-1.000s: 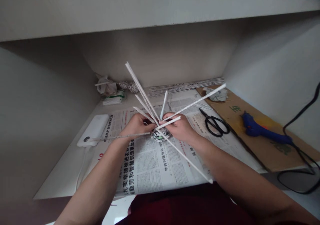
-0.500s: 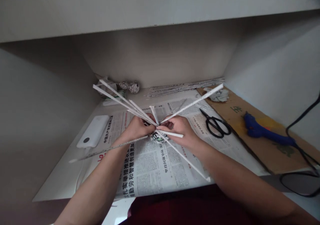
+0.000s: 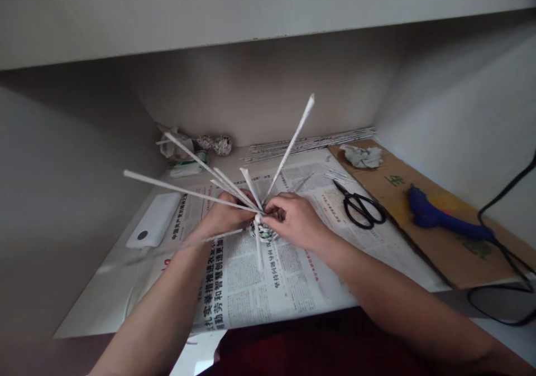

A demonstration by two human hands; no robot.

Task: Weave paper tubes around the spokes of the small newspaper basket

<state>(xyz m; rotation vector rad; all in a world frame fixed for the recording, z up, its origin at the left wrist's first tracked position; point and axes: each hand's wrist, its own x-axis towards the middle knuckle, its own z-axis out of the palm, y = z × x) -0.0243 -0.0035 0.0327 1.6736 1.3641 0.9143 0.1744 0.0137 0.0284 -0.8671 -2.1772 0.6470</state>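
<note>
Between my hands is a small woven piece of rolled newspaper (image 3: pixel 263 232), white and printed, with several paper tubes fanning out of its top. My left hand (image 3: pixel 226 215) is closed round its left side; the fingertips are partly hidden behind the tubes. Thumb and fingers of my right hand (image 3: pixel 295 218) pinch at the base of the tubes, beside one long white paper tube (image 3: pixel 291 147) that points up and right. Another tube (image 3: pixel 180 187) reaches far left, and a short one (image 3: pixel 258 250) points toward me. A blurred tube (image 3: pixel 180 246) crosses above my left forearm.
Newspaper (image 3: pixel 247 295) covers the tabletop. Black scissors (image 3: pixel 363 208) lie at right, near a cardboard sheet (image 3: pixel 419 256) bearing a blue glue gun (image 3: pixel 444 217) and crumpled paper (image 3: pixel 362 157). A white power bank (image 3: pixel 154 220) lies left. Paper tubes (image 3: pixel 310 143) line the back.
The long right-hand tube has swung up and left to a steeper angle. One left tube has swung lower and outward. The tubes that pointed right and toward me have shifted; one now points straight down.
</note>
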